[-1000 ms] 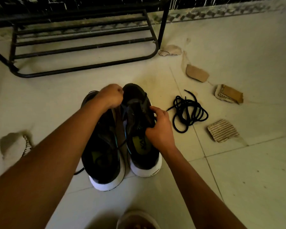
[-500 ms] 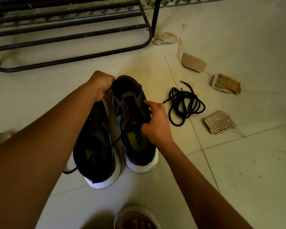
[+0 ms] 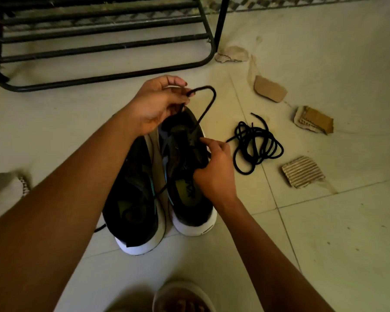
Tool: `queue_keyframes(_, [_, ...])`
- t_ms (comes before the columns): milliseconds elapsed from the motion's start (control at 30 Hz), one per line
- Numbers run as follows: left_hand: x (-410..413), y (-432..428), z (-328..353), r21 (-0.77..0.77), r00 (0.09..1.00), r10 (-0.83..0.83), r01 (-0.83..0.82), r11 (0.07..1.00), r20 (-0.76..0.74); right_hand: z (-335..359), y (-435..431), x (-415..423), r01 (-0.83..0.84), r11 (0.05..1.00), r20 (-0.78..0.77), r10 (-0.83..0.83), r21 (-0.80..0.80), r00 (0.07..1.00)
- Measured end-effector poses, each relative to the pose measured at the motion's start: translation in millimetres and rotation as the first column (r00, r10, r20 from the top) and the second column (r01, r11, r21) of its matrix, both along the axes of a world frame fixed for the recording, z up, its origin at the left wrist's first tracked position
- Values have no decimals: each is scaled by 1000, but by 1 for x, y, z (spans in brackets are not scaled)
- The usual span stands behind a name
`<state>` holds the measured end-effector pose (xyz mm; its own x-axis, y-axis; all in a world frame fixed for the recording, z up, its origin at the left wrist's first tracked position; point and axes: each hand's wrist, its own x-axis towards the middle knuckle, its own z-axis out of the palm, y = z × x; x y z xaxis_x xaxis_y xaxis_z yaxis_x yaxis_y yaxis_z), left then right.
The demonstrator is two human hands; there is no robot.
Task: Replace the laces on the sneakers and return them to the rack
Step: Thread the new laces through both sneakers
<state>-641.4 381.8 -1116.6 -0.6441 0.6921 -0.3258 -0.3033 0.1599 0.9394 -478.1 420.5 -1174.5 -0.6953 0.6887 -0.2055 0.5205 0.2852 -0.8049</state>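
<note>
Two black sneakers with white soles stand side by side on the tiled floor, toes pointing away from me: the left sneaker [image 3: 133,199] and the right sneaker [image 3: 187,188]. My left hand [image 3: 158,104] is raised over the toe of the right sneaker and pinches a loop of black lace [image 3: 206,102] that runs down into that shoe's eyelets. My right hand [image 3: 216,170] grips the right sneaker's upper at its right side. A second black lace [image 3: 256,147] lies coiled on the floor to the right of the shoes.
The black metal shoe rack [image 3: 104,48] stands on the floor just beyond the sneakers. Several torn cardboard scraps [image 3: 302,172] lie to the right and one at the far left [image 3: 5,188]. My foot in a sandal [image 3: 182,298] shows at the bottom edge.
My left hand has lifted from the sneakers' toes and turned palm-up, drawing a loop of lace up out of the right sneaker. My right hand stays on that sneaker.
</note>
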Motion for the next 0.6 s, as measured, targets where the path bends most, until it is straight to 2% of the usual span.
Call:
queue_keyframes(67, [-3,-8,6,-144,995,-88,80,986,-46,2,-1,2,36,999,-22,-36,32,999])
queue_keyframes(100, [-8,-14,7,-281,979,-111,61,958,-168,3,-1,3,41,997,-29,-39,59,999])
queue_keyframes(133, [-11,-20,8,-433,942,-156,13,901,-297,4,-1,4,36,996,-29,-34,83,999])
queue_keyframes(167, [-13,-25,10,-569,902,-231,-19,822,-364,6,0,5,22,995,-26,-20,102,999])
queue_keyframes(200, [-15,-29,12,-676,880,-326,8,737,-345,7,1,6,4,994,-19,-2,111,1000])
queue_keyframes(233, [-13,-33,16,-745,883,-403,97,660,-242,9,3,8,-16,993,-12,18,113,1000])
queue_keyframes(333, [3,-37,27,-770,855,-511,385,509,89,14,8,10,-71,992,-12,73,103,997])
queue_keyframes(433, [21,-34,25,-787,816,-540,468,403,209,23,13,14,-118,985,-17,121,127,993])
queue_keyframes(500, [29,-33,17,-784,814,-525,487,385,247,28,14,16,-124,983,-36,130,138,991])
queue_keyframes(600, [37,-34,7,-756,850,-470,466,459,239,31,12,20,-111,985,-92,124,132,988])
